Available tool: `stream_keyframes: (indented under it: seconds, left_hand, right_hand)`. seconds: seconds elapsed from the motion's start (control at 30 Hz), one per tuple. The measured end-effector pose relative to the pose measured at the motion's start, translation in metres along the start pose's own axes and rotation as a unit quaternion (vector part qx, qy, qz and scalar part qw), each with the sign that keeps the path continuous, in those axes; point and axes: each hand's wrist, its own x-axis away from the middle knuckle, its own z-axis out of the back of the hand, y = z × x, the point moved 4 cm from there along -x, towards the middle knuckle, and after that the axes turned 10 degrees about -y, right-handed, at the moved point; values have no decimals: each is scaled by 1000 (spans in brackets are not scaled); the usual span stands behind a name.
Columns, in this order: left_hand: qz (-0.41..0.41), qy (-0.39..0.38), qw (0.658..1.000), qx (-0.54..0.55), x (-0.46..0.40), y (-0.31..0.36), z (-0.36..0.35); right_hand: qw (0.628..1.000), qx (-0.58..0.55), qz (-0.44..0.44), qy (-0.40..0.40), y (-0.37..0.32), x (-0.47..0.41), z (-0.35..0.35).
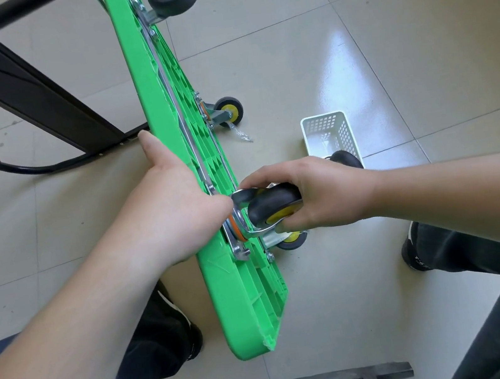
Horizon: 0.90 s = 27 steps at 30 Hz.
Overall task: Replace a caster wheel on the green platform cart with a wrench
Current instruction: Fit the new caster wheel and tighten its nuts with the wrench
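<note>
I see the green platform cart (162,111) standing on its long edge on the tiled floor (381,35), underside turned to the right, its black handle (25,78) lying out to the left. My left hand (177,214) presses against the deck's upper edge with the fingers reaching over it and the thumb laid along the top; I cannot tell how far those fingers curl. If that brace slackens, I judge the whole deck could tip over.

My right hand (313,198) wraps its fingers round the near caster wheel (274,206), which sits against its mounting plate on the underside. No wrench shows anywhere, so I take the plate bolts to be loose or missing; the caster could slide out of line or drop if the grip eases.

Beyond the wrist stands a white basket (328,133) with another dark wheel (346,158) at its near end. Small fasteners could roll away across the smooth tiles.
</note>
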Motion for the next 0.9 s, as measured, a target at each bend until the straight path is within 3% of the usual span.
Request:
stream_keyframes:
  seconds: [0.37,0.6,0.77,0.9]
  left_hand:
    - [-1,17,999,27,-4,0,-4]
    - [-9,20,999,42,-4,-3,-5]
    - [-13,15,999,35,-6,-5,-7]
    - [-11,8,999,33,-6,-5,-8]
  right_hand:
    - [998,51,25,-34,-1,-6,-2]
    - [1000,24,10,-5,3,4,5]
    - [996,-88,-11,-13,11,13,19]
    - [975,-205,-64,53,24,14,33]
